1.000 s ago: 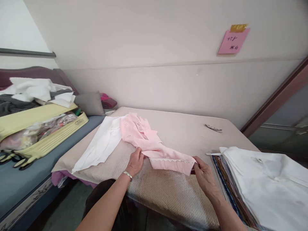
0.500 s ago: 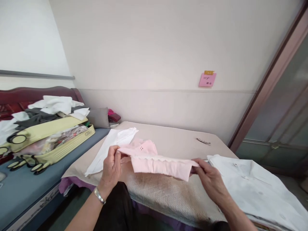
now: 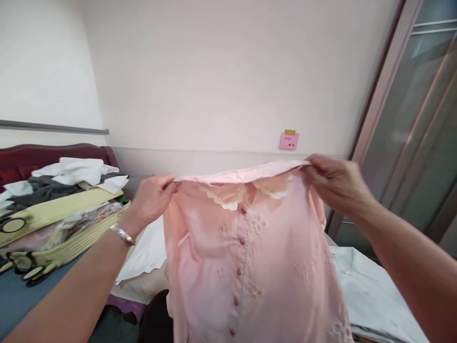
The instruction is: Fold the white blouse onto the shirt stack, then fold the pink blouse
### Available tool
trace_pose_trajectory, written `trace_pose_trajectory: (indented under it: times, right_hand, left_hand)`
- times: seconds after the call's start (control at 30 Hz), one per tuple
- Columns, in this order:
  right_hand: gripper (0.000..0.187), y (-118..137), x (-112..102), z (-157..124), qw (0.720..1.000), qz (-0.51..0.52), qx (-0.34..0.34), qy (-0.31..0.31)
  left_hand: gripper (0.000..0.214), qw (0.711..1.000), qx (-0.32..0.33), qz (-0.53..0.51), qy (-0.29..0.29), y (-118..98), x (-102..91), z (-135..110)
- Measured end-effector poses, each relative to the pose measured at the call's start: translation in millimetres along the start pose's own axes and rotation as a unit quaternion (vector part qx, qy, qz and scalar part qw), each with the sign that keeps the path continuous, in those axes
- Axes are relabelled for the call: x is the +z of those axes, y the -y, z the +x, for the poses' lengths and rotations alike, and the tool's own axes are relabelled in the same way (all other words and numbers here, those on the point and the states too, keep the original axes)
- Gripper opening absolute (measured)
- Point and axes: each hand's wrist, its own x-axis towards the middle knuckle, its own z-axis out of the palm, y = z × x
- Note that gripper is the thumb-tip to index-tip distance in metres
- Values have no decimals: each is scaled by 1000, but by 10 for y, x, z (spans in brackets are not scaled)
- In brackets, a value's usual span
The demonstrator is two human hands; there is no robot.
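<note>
A pink buttoned blouse (image 3: 250, 257) with a lace collar hangs in the air in front of me, spread wide by its shoulders. My left hand (image 3: 152, 197) is closed on its left shoulder; a metal bracelet sits on that wrist. My right hand (image 3: 337, 183) is closed on the right shoulder, at about the same height. The blouse hides most of the padded table (image 3: 143, 288) behind it.
A white garment (image 3: 146, 252) lies on the table at the left. White folded cloth (image 3: 371, 290) lies at the right. An open yellow suitcase (image 3: 60, 228) with clothes piled on it stands on a blue bench at the left. A pink note (image 3: 289, 140) is stuck on the wall.
Both hands lifted the pink blouse off the table and raised it to chest height, where it now hangs unfolded. The camera tilted upward.
</note>
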Motion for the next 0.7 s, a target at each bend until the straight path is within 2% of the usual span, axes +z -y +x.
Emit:
trace_pose_trajectory:
  times: [0.03, 0.1, 0.17, 0.2, 0.23, 0.3, 0.37, 0.43, 0.5, 0.57, 0.63, 0.7]
  right_hand:
    - [33, -163, 171, 14, 999, -13, 4, 39]
    - [30, -515, 530, 73, 993, -57, 35, 101]
    - [25, -821, 797, 235, 986, -101, 58, 123]
    - [23, -936, 865, 368, 984, -119, 65, 115]
    - [21, -1020, 884, 532, 984, -133, 68, 96]
    - [20, -1096, 787, 911, 985, -157, 65, 27]
    - [25, -1073, 578, 1256, 981, -182, 25, -61]
    - [32, -991, 359, 1442, 973, -195, -19, -118]
    - [32, -896, 218, 1390, 966, -204, -44, -153]
    - [28, -831, 202, 1097, 961, -215, -57, -162]
    - [26, -820, 319, 616, 965, -217, -52, -135]
    - [23, -858, 548, 28, 979, -184, -42, -79]
  left_hand:
    - [33, 999, 5, 4, 32, 89, 206, 56]
    - [30, 998, 5, 35, 56, 234, 642, 226]
    - [29, 996, 9, 67, 50, 297, 1003, 508]
    - [28, 996, 15, 71, 42, 291, 1127, 694]
    - [26, 997, 21, 73, 32, 264, 1206, 903]
    - [23, 997, 35, 73, 3, 162, 1239, 1346]
    - [23, 995, 60, 71, -42, 35, 1155, 1726]
    - [27, 986, 112, 68, -101, -69, 1034, 1933]
    - [32, 979, 141, 63, -134, -116, 955, 1909]
    - [31, 976, 152, 59, -146, -81, 969, 1665]
    - [28, 977, 156, 54, -138, 47, 1098, 1261]
    - [25, 981, 165, 43, -87, 261, 1337, 775]
